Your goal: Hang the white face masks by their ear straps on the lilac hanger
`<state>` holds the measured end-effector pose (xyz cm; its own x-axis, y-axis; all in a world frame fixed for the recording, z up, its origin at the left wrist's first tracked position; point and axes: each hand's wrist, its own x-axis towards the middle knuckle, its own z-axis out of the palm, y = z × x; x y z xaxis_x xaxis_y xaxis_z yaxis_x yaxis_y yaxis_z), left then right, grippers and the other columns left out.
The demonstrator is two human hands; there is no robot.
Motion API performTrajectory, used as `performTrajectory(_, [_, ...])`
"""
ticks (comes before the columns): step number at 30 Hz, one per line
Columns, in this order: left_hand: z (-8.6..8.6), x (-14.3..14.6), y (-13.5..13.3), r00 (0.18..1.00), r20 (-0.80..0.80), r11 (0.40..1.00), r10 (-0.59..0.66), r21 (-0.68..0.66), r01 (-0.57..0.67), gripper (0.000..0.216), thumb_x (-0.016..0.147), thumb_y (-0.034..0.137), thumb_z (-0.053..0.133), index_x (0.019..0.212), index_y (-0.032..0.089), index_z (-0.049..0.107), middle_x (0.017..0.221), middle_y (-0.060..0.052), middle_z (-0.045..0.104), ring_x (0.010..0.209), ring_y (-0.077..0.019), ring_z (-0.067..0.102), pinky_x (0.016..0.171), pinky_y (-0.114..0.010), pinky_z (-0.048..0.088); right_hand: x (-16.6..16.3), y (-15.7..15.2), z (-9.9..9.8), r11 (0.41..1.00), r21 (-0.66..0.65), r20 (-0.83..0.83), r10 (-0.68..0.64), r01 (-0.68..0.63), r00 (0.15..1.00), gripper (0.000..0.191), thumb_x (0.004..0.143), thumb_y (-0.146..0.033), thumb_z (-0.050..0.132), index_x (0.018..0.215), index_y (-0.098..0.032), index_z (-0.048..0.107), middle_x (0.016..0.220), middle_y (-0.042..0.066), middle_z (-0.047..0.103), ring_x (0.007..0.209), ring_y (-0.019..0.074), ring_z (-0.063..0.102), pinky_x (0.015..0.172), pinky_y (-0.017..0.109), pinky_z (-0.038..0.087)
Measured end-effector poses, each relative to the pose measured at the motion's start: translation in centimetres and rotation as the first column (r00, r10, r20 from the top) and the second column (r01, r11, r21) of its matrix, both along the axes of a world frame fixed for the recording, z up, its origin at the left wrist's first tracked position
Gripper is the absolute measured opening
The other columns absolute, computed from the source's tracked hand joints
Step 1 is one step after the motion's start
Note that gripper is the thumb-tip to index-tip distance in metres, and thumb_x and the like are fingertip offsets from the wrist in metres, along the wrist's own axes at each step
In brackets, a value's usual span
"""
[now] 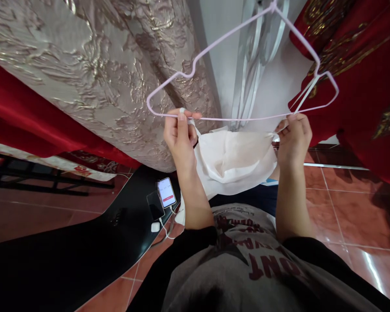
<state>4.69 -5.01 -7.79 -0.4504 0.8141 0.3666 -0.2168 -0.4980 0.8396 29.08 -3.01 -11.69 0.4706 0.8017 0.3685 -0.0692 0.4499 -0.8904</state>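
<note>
Off to my far left, a red cloth (16, 112) and a pale brocade fabric (100, 65) worked with gold thread hang down over a black tabletop (68, 255). On it a smartphone (167, 192) with a lit screen lies just beside a white charger plug (155, 226), both well below my hands and apart from them. My left hand (180, 136) is clenched on the left end of the bottom bar of a lilac wire hanger (240, 118), thumb and forefinger pinching the wire together with one corner of a white garment (234, 162). That bar is the hanger's long axis, and it runs nearly level from one hand across to the other, straight in front of me, with the hook pointing up at the top edge of the view. The garment sags just under the bar, bunched between my forearms and touching both hands; whether it is looped over the wire I cannot tell. Neither hand is nearer, since each has an end. My right hand (294, 138) is closed on the right end, gripping the wire and the garment's other corner. Behind the hanger, pale ribbons (260, 52) hang against a white wall. A red embroidered garment (360, 65) hangs just beside the hanger's right shoulder, the closest thing crowding it, above a red tile floor (344, 203).
</note>
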Motion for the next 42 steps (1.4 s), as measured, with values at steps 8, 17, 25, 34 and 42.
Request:
performTrajectory(8, [-0.1, -0.1, 0.0, 0.998, -0.056, 0.999, 0.039, -0.033, -0.041, 0.041, 0.095, 0.065, 0.069, 0.091, 0.025, 0.061, 0.091, -0.003, 0.068, 0.052, -0.0104, 0.04, 0.05, -0.03, 0.026, 0.6, -0.7, 0.9, 0.998, 0.027, 0.027, -0.057, 0.056, 0.998, 0.015, 0.086, -0.034, 0.068, 0.077, -0.025, 0.06, 0.069, -0.002, 0.056, 0.064, 0.0129, 0.052, 0.069, 0.032, 0.044])
performTrajectory(17, [0.0, 0.1, -0.1, 0.997, -0.054, 0.998, 0.061, 0.015, -0.061, 0.03, 0.104, 0.05, 0.065, 0.09, 0.023, 0.062, 0.089, -0.001, 0.07, 0.046, -0.0072, 0.032, 0.047, -0.029, 0.023, 1.1, -0.4, 0.2, 0.992, -0.118, 0.261, -0.019, 0.052, 0.965, 0.014, 0.091, -0.03, 0.066, 0.094, -0.021, 0.076, 0.079, -0.001, 0.074, 0.075, 0.0123, 0.07, 0.078, 0.031, 0.056])
performTrajectory(25, [-0.1, 0.2, -0.1, 1.0, -0.005, 1.0, 0.025, 0.005, -0.025, 0.034, 0.1, 0.054, 0.07, 0.091, 0.023, 0.062, 0.09, -0.002, 0.072, 0.046, -0.0062, 0.033, 0.043, -0.026, 0.024, 1.2, 0.7, -0.3, 0.932, 0.116, 0.132, -0.358, 0.344, 0.925, 0.014, 0.09, -0.017, 0.058, 0.088, -0.025, 0.068, 0.075, -0.003, 0.065, 0.064, 0.013, 0.066, 0.063, 0.031, 0.051])
performTrajectory(34, [-0.9, -0.3, 0.9, 0.996, 0.042, 0.971, -0.08, 0.229, 0.069, 0.029, 0.101, 0.045, 0.073, 0.09, 0.018, 0.066, 0.082, -0.002, 0.075, 0.039, -0.0022, 0.024, 0.036, -0.024, 0.011, 0.9, -4.1, 4.8, 0.999, -0.043, 0.44, 0.043, -0.027, 0.897, 0.006, 0.095, -0.03, 0.069, 0.093, -0.028, 0.074, 0.078, -0.002, 0.065, 0.068, 0.012, 0.064, 0.073, 0.043, 0.065])
performTrajectory(42, [-0.9, -0.3, 0.7, 0.999, -0.009, 0.994, -0.043, 0.097, 0.044, 0.046, 0.093, 0.065, 0.074, 0.089, 0.021, 0.062, 0.084, -0.002, 0.072, 0.04, -0.0023, 0.022, 0.036, -0.025, 0.014, 5.9, 1.1, 6.4, 0.933, 0.335, 0.456, -0.035, -0.135, 0.889, 0.03, 0.1, -0.03, 0.063, 0.126, -0.035, 0.076, 0.113, -0.003, 0.078, 0.098, 0.0208, 0.08, 0.096, 0.052, 0.069])
